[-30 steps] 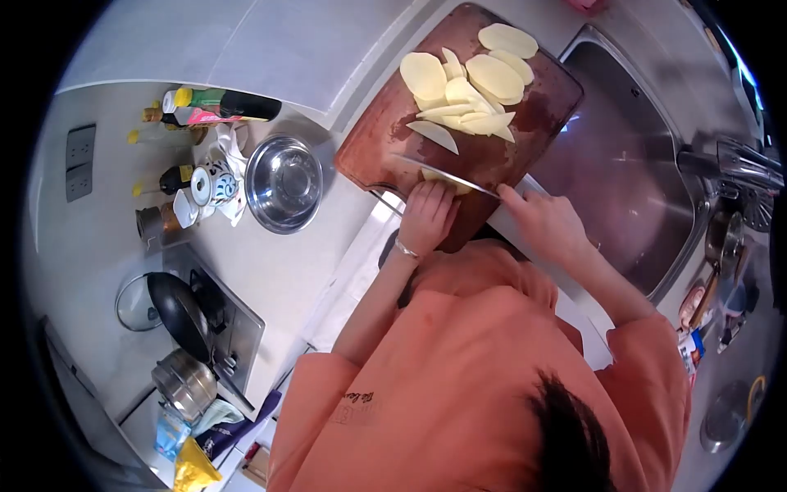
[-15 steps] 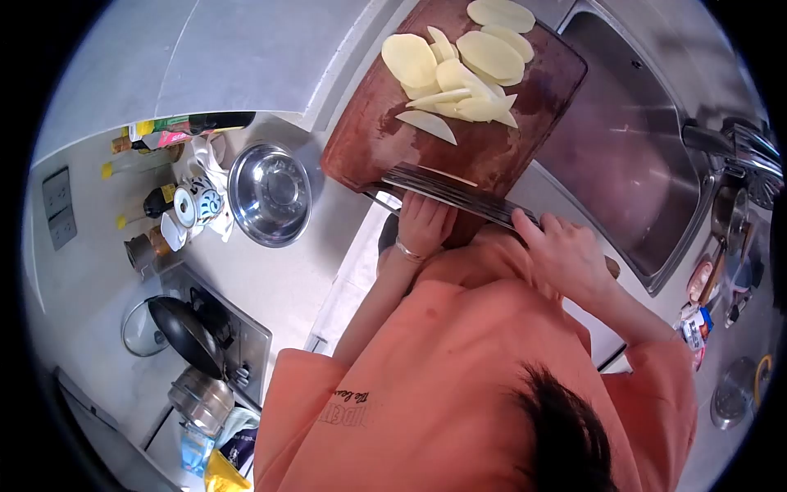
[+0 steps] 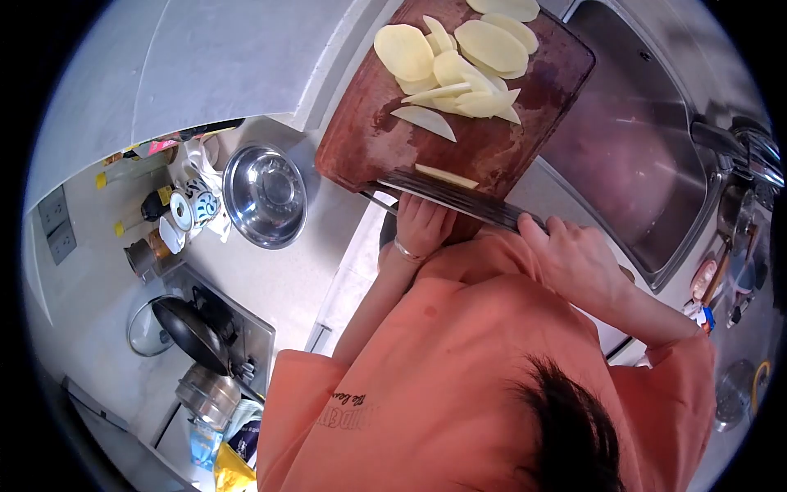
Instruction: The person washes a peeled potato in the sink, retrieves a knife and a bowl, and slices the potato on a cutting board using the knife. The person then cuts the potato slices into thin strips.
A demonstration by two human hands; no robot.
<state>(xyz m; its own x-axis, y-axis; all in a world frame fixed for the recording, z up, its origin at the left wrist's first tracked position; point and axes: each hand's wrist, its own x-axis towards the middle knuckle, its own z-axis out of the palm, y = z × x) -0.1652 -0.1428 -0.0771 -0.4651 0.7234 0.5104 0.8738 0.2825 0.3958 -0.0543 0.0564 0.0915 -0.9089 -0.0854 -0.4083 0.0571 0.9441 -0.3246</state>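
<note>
Slicing apparently in hand: knife (image 3: pixel 449 198) gripped by right hand (image 3: pixel 576 258); left hand (image 3: pixel 423 226) curled beside it, hold hidden. Pale slice (image 3: pixel 447 176) seen beyond knife on cutting board (image 3: pixel 361 135). Next cut: left hand best kept clear.

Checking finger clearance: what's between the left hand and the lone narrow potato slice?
Head view: the knife blade lies between left hand and narrow potato slice; anything the blade covers is hidden.

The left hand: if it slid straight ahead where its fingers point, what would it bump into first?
Most likely the knife blade, which crosses just ahead of the left hand, though the fingertips are hidden and depth is unclear. Beyond lies a thin pale strip.
</note>
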